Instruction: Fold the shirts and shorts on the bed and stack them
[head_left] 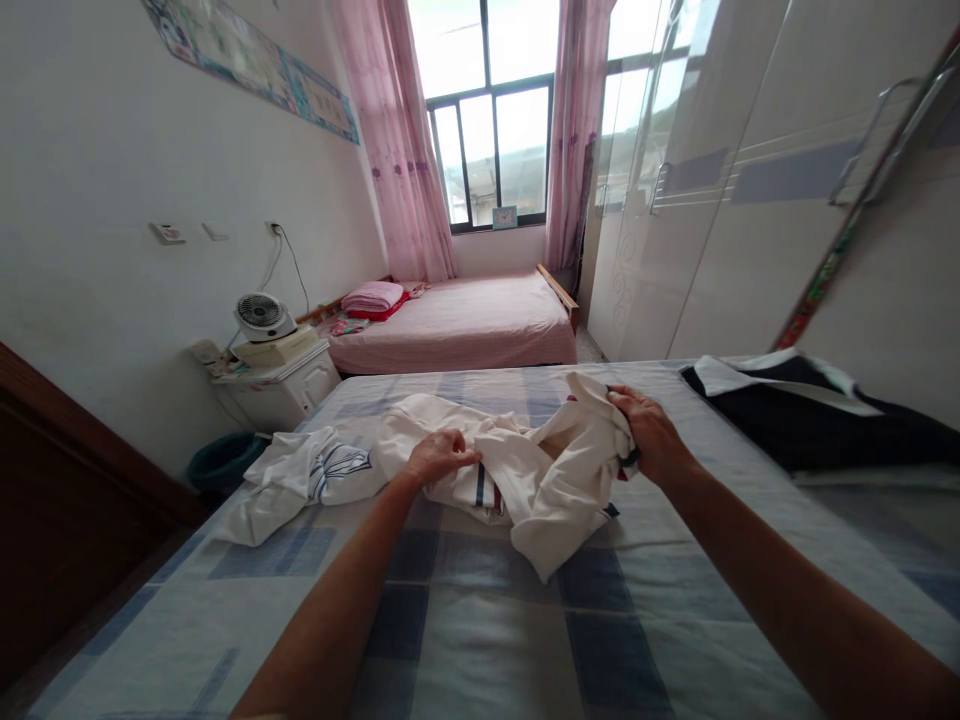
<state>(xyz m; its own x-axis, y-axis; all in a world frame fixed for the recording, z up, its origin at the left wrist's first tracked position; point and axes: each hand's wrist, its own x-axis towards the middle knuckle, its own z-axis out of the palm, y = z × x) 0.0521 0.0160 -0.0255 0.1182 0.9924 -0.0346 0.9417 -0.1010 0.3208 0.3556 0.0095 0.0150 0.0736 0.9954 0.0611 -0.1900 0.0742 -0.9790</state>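
Observation:
A crumpled white garment (540, 480) with dark and red trim lies in the middle of the blue-checked bed (480, 620). My left hand (439, 455) is closed, pinching the cloth at its near left part. My right hand (651, 432) grips the garment's raised right end, fingers wrapped round the fabric. A second white garment (300, 480) with a dark printed emblem lies flat to the left, touching the first one.
A black and white garment (810, 415) lies at the bed's right side. A white nightstand (281, 385) with a small fan (262, 315) stands at the left, a teal bin (221, 462) beside it. Beyond are a pink bed (465, 320), a window and white wardrobe doors (750, 180).

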